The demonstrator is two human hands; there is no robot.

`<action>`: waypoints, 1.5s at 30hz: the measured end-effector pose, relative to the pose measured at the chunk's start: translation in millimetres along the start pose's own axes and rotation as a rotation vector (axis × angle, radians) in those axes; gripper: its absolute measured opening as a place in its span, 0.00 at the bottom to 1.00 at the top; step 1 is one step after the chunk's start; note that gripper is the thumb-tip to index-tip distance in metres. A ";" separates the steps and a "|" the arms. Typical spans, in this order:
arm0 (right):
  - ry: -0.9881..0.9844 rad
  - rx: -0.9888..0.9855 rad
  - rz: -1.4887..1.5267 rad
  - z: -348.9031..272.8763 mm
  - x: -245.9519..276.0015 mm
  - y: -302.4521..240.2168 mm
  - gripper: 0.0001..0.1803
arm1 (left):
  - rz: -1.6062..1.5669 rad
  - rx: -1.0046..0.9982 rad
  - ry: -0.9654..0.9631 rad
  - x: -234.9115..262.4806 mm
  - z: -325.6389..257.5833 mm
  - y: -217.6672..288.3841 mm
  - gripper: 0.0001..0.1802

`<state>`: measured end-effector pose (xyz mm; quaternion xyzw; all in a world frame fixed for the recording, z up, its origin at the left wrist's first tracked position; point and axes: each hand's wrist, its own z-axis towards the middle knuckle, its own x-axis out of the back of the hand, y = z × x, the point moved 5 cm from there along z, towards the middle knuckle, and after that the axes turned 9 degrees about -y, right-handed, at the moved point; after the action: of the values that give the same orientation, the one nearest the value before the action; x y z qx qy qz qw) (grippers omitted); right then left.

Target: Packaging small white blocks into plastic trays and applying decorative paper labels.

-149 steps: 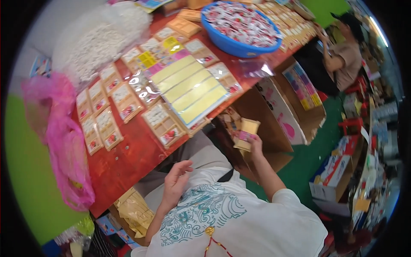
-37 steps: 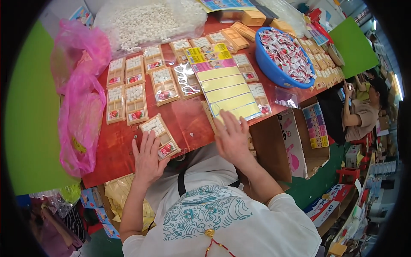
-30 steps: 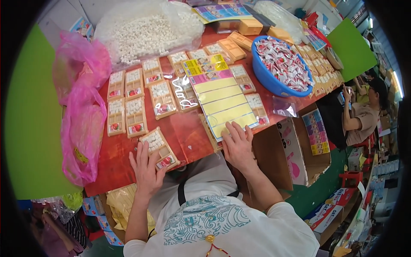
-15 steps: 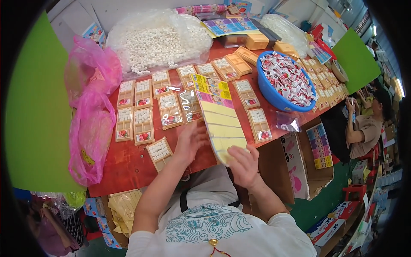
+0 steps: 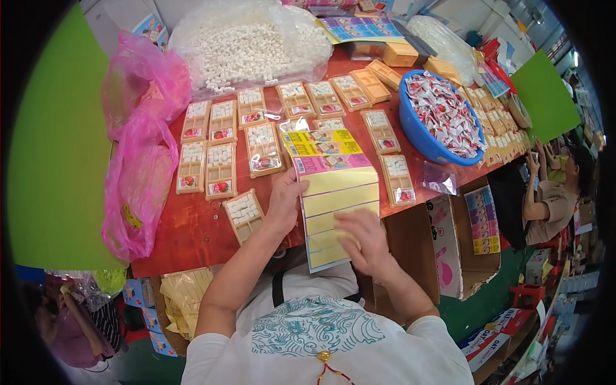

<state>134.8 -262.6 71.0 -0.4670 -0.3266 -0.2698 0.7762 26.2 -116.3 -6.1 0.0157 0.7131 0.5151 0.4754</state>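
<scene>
A sticker sheet (image 5: 340,196) hangs over the table's front edge, tilted toward me. Printed yellow and pink labels fill its upper end, and bare yellow backing with dark lines shows below. My left hand (image 5: 287,200) pinches its left edge between thumb and fingers. Over the lower right of the sheet is my right hand (image 5: 367,242), its fingers smeared by motion; whether they grip anything does not show. Close to my left forearm lies a tan compartment tray (image 5: 245,215) holding white pieces. Another tray (image 5: 262,149), with white pieces and a strawberry-printed packet, sits beyond my left hand.
More filled trays stand in rows on the red table (image 5: 167,234). A blue basin (image 5: 420,138) of small packets is at the right, a clear bag of white pieces (image 5: 247,54) at the back, a pink bag (image 5: 138,154) at the left. A co-worker (image 5: 548,199) is far right.
My left hand has closed on the sheet's left edge. The sheet has turned to face me more squarely, and my right hand has left its lower corner, moving slightly across it. The view has shifted slightly.
</scene>
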 end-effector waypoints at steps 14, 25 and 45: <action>0.220 -0.020 -0.169 60.6 -23.2 1.7 0.11 | 0.214 0.037 0.028 -6.3 -56.2 12.1 0.09; 0.249 0.023 -0.237 60.3 -22.9 -4.6 0.12 | 0.193 0.013 0.013 -14.6 -62.0 16.9 0.07; 0.054 0.076 -0.299 61.5 -17.9 -10.4 0.09 | 0.859 0.032 0.043 -21.1 -68.3 24.1 0.06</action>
<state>100.1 -209.4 84.7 -0.3759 -0.3816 -0.3824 0.7529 -21.0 -164.9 27.1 0.3078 0.6593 0.6554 0.2027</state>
